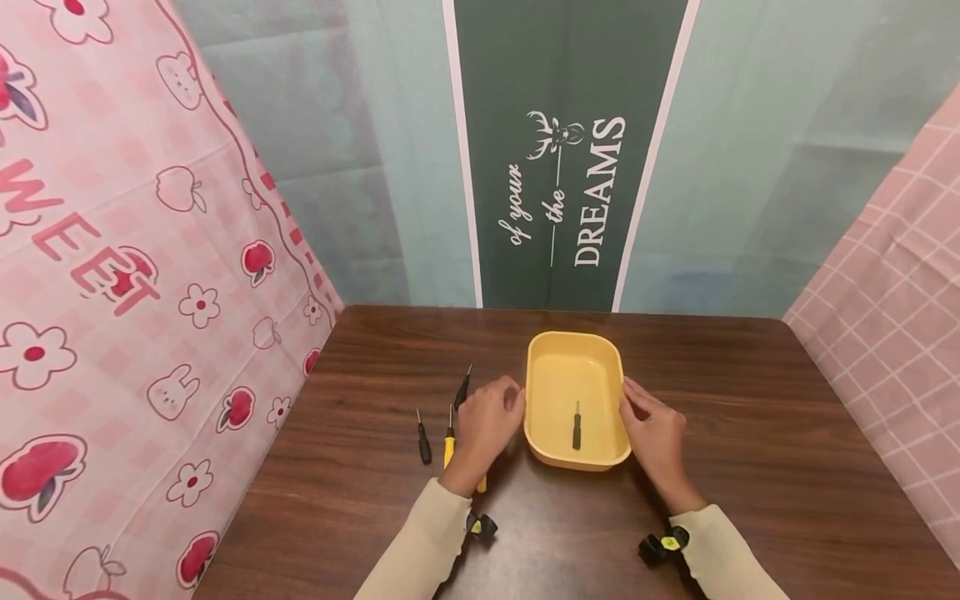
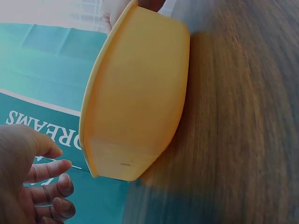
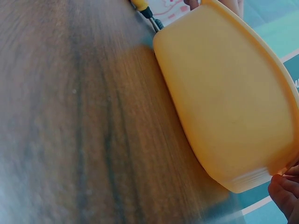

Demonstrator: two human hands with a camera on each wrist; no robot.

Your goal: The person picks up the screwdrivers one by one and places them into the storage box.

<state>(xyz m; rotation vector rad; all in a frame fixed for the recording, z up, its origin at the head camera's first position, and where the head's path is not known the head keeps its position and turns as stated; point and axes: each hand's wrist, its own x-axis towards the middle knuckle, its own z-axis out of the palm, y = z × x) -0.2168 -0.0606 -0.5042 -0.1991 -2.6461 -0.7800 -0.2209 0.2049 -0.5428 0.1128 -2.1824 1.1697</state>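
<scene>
A yellow plastic bin (image 1: 543, 392) with rounded corners stands on the table, and one small dark screwdriver (image 1: 577, 429) lies inside it. My right hand (image 1: 654, 433) pinches the bin's right rim between thumb and fingers. On the opposite side is my left hand (image 1: 487, 421), close to the left rim, its fingers loosely bent. The left wrist view shows a gap between that left hand (image 2: 42, 182) and the bin wall (image 2: 140, 88). In the right wrist view, fingertips (image 3: 282, 189) of the right hand meet the bin's rim at the lower right.
Left of the bin lie a black screwdriver (image 1: 423, 442), another dark screwdriver (image 1: 462, 387) and a yellow-handled screwdriver (image 1: 449, 442). A further yellow handle (image 1: 482, 483) is partly covered by the left wrist. Printed cloths hang around the brown wooden table (image 1: 750, 433).
</scene>
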